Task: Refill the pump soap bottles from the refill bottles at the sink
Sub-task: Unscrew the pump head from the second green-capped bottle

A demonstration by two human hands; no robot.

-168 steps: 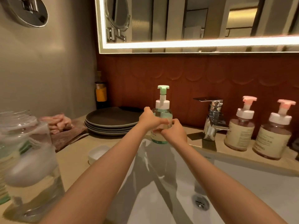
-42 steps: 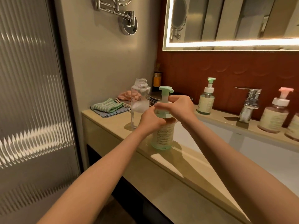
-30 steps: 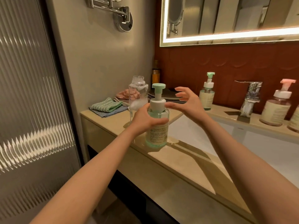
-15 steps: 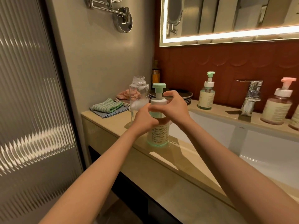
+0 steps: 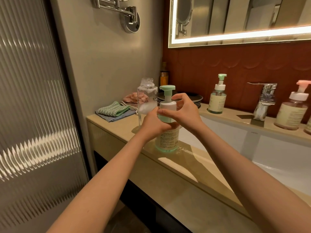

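Near counter (image 5: 193, 167) edge: pump bottle (image 5: 168, 137), upright, my left hand (image 5: 151, 123) wrapped round its body, my right hand (image 5: 186, 113) curled round its white collar. Just behind, left: uncapped clear bottle (image 5: 146, 101). Far ledge: second green pump (image 5: 217, 100), tap (image 5: 264, 100), pink pump (image 5: 293, 109).

warm dim light, bright mirror strip (image 5: 244, 35) glare, arm shadows on counter (image 5: 193, 167), edges bowed, right side blurred

Open bottle (image 5: 147, 98) behind pump bottle (image 5: 167, 125) on counter (image 5: 170, 158); sink (image 5: 277, 158) right.
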